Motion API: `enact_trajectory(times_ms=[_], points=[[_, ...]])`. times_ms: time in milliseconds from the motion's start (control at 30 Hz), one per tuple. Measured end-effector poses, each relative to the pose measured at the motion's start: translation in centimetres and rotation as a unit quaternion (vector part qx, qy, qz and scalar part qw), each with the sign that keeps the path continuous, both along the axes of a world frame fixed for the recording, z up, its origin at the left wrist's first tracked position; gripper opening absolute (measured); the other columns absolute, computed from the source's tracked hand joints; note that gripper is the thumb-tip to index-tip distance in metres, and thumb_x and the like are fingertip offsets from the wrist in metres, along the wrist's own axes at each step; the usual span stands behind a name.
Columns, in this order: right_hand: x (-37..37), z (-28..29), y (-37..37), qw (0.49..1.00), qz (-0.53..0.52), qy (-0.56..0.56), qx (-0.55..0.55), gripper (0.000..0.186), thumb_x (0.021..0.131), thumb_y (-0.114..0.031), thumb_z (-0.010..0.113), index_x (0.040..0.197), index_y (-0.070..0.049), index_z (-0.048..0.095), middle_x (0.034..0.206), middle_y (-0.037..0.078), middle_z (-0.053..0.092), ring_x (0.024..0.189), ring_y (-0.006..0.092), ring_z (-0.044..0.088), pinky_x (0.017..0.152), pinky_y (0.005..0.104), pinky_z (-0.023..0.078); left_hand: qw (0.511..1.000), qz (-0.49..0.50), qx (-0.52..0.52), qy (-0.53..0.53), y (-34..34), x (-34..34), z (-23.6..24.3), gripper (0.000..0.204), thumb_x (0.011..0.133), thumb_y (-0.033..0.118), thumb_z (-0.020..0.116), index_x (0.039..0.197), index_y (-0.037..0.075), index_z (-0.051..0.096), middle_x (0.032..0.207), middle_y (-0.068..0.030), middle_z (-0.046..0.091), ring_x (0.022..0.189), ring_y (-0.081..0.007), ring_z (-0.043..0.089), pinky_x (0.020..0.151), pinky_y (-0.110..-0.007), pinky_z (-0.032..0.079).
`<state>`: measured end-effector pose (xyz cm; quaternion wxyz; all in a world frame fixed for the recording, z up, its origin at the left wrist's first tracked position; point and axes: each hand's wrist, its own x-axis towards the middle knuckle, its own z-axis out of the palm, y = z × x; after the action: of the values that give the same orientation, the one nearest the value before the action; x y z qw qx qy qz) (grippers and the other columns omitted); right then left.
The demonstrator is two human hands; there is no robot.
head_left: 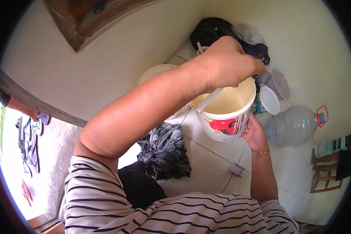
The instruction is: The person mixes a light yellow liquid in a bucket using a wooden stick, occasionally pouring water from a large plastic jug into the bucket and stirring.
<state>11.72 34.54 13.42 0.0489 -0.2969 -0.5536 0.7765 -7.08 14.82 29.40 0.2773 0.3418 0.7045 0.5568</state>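
Fairly bright indoor view, daylight from left, outdoor ground point(50, 144) blown out near-white, bluish fringing on left rim, cream wall point(117, 74) softly lit, black bundle point(208, 31) low on detail, strong fisheye bending, black vignetted corners.

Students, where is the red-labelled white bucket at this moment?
In the head view, the white bucket is just right of centre, below the left hand, with the right hand against its right side.
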Motion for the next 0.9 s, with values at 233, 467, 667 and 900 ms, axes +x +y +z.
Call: enact_trajectory(times_ms=[233, 467, 667, 900], points=[[-1.1, 1.2, 0.0, 0.999, 0.009, -0.008, 0.045, 0.042, 0.097, -0.036, 0.047, 0.122, -0.003, 0.053, 0.112, 0.006, 0.064, 0.094, 0.013, 0.065, 0.078, 0.0318, 0.054, 0.999, -0.014, 0.027, -0.021, -1.4, -1.3, -1.2, 0.036, 0.075, 0.033, 0.071, 0.073, -0.002, 0.064, 0.063, -0.0055, 0.057, 0.06, -0.0129, 0.056, 0.059, -0.026, 0.044], [-2.2, 1.6, 1.0, 0.996, 0.005, -0.013, 0.088, 0.039, 0.097, -0.035, 0.048, 0.118, -0.003, 0.055, 0.108, 0.005, 0.066, 0.09, 0.0124, 0.066, 0.075, 0.0304, 0.055, 0.999, 0.0, 0.038, 0.016, -2.2, -1.9, -1.4, 0.036, 0.075, 0.034, 0.07, 0.072, -0.002, 0.062, 0.062, -0.007, 0.058, 0.06, -0.0135, 0.057, 0.058, -0.027, 0.044], [-3.5, 3.2, 0.3, 0.991, 0.001, -0.037, 0.125, 0.04, 0.095, -0.036, 0.048, 0.118, -0.005, 0.057, 0.101, 0.004, 0.068, 0.084, 0.0118, 0.067, 0.072, 0.0304, 0.055, 0.999, 0.006, 0.031, 0.027, -2.5, -2.6, -1.4, 0.037, 0.074, 0.034, 0.071, 0.07, -0.002, 0.061, 0.062, -0.0082, 0.059, 0.06, -0.0151, 0.057, 0.059, -0.028, 0.045], [-4.5, 4.2, 0.2, 0.987, 0.011, -0.059, 0.148, 0.038, 0.095, -0.038, 0.05, 0.113, -0.007, 0.061, 0.095, 0.002, 0.069, 0.078, 0.0105, 0.066, 0.067, 0.0285, 0.054, 0.999, 0.02, 0.038, 0.023, -2.3, -3.3, -2.0, 0.039, 0.073, 0.034, 0.07, 0.069, -0.003, 0.061, 0.063, -0.0103, 0.059, 0.061, -0.0169, 0.058, 0.061, -0.03, 0.047]])
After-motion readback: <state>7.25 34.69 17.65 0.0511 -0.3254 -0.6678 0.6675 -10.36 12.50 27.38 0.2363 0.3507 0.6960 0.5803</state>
